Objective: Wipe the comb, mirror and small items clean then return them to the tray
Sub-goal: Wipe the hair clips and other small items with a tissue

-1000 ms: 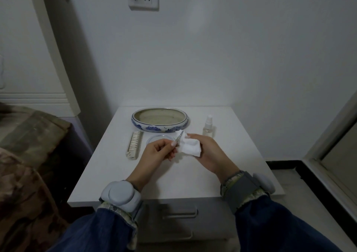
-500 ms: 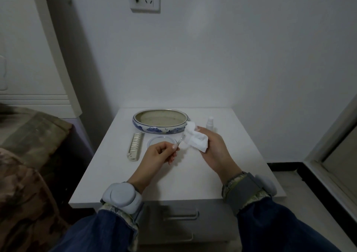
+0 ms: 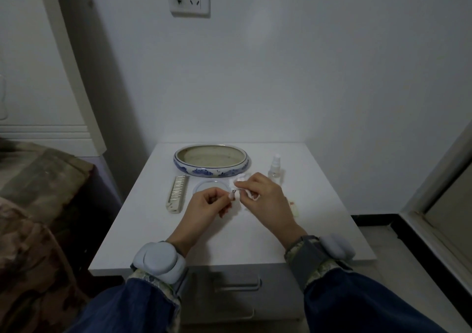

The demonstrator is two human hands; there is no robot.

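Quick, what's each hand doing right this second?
Left hand: fingers pinch a small thin item, too small to identify.
Right hand: fingers grip a white wipe, pressed against that item.

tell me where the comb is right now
In the head view the comb lies flat on the white nightstand, left of the round mirror and the left hand, just in front of the blue-and-white tray.
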